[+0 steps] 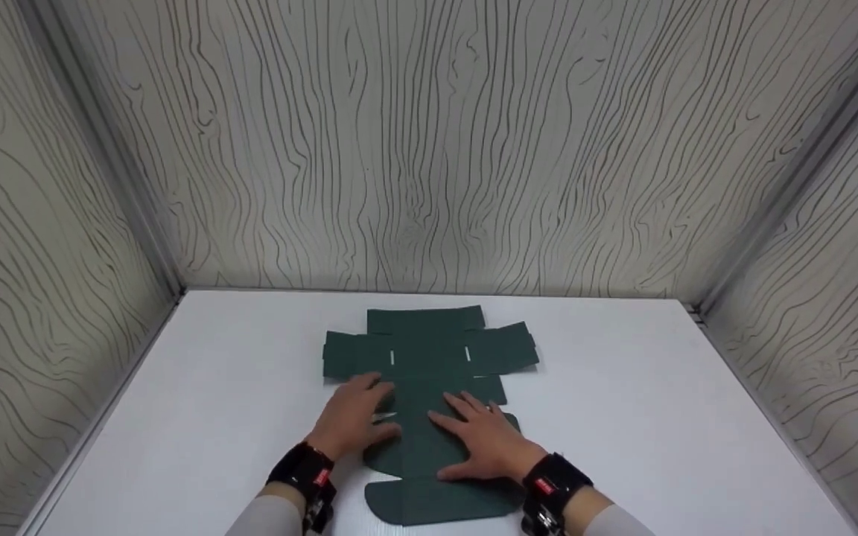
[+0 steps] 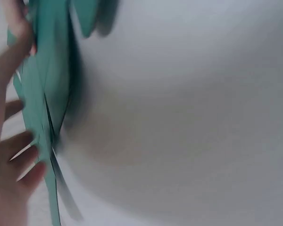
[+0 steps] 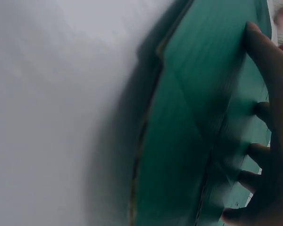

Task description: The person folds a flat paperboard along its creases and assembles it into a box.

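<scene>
An unfolded dark green cardboard box blank (image 1: 429, 357) lies on the white table, its side flaps spread left and right and two short white slots near its far end. My left hand (image 1: 352, 417) touches its left edge, fingers and thumb spread. On the near right part rests my right hand (image 1: 490, 443), fingers splayed across the panel. In the left wrist view the left hand's fingers (image 2: 26, 160) lie along the blurred green card (image 2: 54, 70). From the right wrist, the fingertips touch the green panel (image 3: 179, 141), whose near edge stands a little off the table.
The white table (image 1: 623, 387) spreads out around the blank on both sides. Wood-grain patterned panels (image 1: 429, 149) rise behind it and at left and right, with grey metal posts (image 1: 101, 149) at the corners. Each wrist wears a black strap (image 1: 302, 473) with a camera.
</scene>
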Motion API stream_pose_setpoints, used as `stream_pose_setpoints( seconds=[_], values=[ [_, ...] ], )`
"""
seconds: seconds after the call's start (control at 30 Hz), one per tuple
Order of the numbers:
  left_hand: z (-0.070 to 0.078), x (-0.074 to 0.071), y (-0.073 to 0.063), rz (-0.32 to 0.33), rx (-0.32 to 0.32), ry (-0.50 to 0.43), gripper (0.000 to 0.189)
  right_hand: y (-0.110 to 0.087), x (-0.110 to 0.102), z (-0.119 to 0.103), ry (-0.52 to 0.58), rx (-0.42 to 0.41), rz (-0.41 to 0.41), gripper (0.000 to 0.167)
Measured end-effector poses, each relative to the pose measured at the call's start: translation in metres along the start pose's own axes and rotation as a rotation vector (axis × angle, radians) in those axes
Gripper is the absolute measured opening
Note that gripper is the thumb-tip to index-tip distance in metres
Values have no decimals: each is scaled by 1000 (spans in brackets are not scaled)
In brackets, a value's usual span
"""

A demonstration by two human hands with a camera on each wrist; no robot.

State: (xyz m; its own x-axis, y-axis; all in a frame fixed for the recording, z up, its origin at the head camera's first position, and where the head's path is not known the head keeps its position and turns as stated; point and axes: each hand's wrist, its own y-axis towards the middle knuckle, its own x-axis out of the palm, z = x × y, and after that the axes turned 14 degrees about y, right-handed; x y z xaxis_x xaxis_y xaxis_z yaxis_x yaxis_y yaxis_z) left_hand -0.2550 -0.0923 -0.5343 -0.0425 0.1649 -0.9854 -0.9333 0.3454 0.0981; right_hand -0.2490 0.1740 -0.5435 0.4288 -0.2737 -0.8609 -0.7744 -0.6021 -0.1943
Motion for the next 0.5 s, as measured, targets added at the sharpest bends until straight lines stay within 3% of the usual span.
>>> stream_pose_setpoints(
  seconds=[0.1,0.17,0.23,0.3,0.4,0.5],
  values=[
    [-12,-3,14,189,-169,-20,61,1,-2,1,11,6,15,90],
    [-21,-4,23,246,-291,-77,64,1,-2,1,19,8,21,90],
    [-28,-5,30,252,-401,-185,69,1,-1,2,29,9,23,90],
    [-34,-4,36,239,-472,-289,71,1,0,2,39,10,22,90],
    [-39,-3,43,194,-526,-395,71,1,1,1,48,13,19,89],
    [-42,-2,47,177,-554,-426,67,2,0,0,49,5,25,89]
  ],
)
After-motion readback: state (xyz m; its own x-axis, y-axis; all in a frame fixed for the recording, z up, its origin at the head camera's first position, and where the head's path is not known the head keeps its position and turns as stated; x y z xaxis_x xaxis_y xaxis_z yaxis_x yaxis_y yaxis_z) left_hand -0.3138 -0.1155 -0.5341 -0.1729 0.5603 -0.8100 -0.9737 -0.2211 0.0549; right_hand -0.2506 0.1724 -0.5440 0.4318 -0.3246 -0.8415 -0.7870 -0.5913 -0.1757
